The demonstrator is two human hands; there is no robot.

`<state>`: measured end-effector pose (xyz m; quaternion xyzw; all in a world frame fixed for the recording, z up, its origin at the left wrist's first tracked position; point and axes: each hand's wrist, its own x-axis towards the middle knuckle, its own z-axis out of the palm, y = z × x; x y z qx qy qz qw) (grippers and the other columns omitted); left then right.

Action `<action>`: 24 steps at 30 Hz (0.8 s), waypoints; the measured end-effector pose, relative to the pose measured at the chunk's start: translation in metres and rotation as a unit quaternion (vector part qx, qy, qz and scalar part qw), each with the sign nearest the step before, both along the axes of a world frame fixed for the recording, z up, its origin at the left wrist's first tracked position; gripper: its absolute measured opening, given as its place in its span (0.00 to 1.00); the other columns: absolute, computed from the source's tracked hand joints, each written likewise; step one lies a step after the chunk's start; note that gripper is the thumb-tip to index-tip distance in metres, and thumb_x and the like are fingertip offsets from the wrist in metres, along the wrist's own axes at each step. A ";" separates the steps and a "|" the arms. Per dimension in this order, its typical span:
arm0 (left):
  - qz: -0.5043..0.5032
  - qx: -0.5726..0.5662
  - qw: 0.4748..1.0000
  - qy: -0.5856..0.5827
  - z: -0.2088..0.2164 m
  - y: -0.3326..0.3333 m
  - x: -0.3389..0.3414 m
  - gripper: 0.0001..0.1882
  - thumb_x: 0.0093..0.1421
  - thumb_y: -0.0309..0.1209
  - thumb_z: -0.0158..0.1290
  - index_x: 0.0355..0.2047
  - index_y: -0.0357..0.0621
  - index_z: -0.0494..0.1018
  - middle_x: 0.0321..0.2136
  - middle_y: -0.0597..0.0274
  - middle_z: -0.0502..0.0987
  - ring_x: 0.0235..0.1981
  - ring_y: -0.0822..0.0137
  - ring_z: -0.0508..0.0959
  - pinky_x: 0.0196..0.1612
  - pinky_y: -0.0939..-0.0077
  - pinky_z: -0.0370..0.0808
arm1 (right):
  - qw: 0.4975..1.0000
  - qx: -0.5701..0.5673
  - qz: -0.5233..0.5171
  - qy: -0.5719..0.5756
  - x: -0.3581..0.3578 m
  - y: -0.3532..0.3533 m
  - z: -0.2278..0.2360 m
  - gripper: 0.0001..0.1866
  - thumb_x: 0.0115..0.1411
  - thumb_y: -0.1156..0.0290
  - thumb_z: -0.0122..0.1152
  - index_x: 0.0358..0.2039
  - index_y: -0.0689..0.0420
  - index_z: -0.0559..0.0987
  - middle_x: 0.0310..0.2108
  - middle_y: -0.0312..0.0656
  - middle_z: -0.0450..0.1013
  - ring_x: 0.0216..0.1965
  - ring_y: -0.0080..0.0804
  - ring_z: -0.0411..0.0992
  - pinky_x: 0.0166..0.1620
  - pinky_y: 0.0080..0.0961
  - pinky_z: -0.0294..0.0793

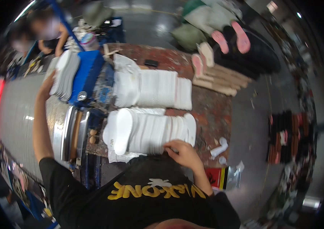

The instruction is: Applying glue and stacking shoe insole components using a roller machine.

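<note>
— Right hand?
— Resting with fingers curled down on the near edge of the long row of flat white foam insoles, gripping lightly at the top few pieces; not closed around any single one, as far as visible.
— And the row itself?
— Directly ahead of that hand, spreading away to its left, laid overlapping on the worn reddish-brown worktable. One insole standing crosswise at the row's far left end.
— Left hand?
— Stretched far out, up beside a second stack of white insoles leaning against a blue metal box. Fingers touching the stack's outer side; how far open, cannot tell, mostly hidden behind the stack.
— Anything past the right hand?
— Beyond the row, another block of white ribbed insoles. Just right of the hand, a small white tube-shaped piece on the table edge. Further out, pink-soled slippers on dark bundles.
</note>
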<state>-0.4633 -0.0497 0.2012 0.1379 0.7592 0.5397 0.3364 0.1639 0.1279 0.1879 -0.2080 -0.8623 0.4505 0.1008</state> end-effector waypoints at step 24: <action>-0.260 0.015 0.953 0.158 -0.082 0.020 0.446 0.06 0.57 0.26 0.54 0.31 0.35 0.74 0.26 0.51 0.76 0.28 0.57 0.78 0.33 0.71 0.73 | 0.912 0.061 -0.328 -0.238 -0.063 0.225 -0.263 0.65 0.42 0.47 0.69 0.66 0.60 0.34 0.55 0.67 0.57 0.55 0.62 0.61 0.54 0.48 0.65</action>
